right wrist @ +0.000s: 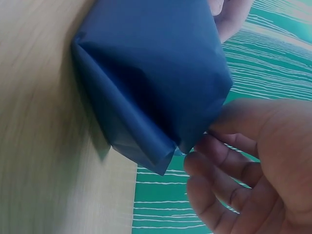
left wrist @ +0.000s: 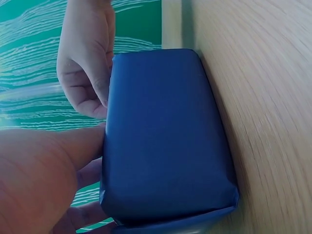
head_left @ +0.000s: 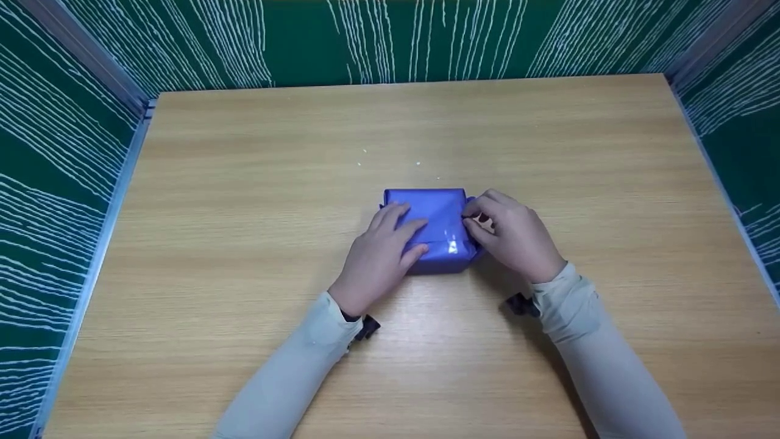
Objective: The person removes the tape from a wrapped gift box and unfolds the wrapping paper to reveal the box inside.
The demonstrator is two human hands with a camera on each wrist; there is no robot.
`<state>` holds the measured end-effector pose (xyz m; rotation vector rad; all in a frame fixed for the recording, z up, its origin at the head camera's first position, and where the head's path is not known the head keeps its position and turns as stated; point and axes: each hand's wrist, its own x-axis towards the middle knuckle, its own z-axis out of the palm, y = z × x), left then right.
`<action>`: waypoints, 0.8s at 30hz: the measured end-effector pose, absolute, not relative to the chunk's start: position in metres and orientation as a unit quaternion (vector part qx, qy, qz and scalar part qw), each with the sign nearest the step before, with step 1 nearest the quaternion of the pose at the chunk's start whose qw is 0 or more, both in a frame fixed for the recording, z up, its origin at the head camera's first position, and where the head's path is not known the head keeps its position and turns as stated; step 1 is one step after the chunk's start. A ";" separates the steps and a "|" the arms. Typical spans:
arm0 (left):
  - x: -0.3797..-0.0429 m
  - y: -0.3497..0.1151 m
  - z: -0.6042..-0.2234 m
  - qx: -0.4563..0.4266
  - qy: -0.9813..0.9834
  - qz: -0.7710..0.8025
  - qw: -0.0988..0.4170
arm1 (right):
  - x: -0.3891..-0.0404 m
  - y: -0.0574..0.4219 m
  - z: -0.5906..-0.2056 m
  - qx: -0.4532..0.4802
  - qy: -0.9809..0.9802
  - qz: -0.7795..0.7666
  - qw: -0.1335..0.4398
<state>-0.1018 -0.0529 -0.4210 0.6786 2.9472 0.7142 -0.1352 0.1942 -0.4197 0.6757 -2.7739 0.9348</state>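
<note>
A box-shaped parcel (head_left: 434,210) in shiny blue-purple wrapping paper lies on the wooden table. Over its left part rests my left hand (head_left: 375,262), fingers spread across the top. At the parcel's right end, my right hand (head_left: 518,235) pinches the edge of the wrapping paper (right wrist: 190,131) between thumb and index finger. The right wrist view shows that end with a folded, pointed flap (right wrist: 141,139) sticking out. In the left wrist view the parcel's near side (left wrist: 165,131) is smooth, and the paper at its left end is folded over.
Several tiny white scraps (head_left: 418,163) are scattered on the table (head_left: 256,183) beyond the parcel. Green panels (head_left: 304,42) with white wavy lines border the table at the back and both sides. A small black device (head_left: 523,305) sits at each wrist.
</note>
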 end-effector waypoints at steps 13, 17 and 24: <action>-0.102 -0.053 -0.420 0.217 0.949 0.228 0.016 | -0.136 0.205 -0.411 0.201 -0.933 0.296 0.035; -0.102 -0.053 -0.419 0.217 0.949 0.229 0.015 | -0.137 0.211 -0.407 0.190 -0.941 0.281 0.008; -0.101 -0.053 -0.419 0.215 0.949 0.229 0.016 | -0.138 0.217 -0.406 0.167 -0.951 0.259 -0.028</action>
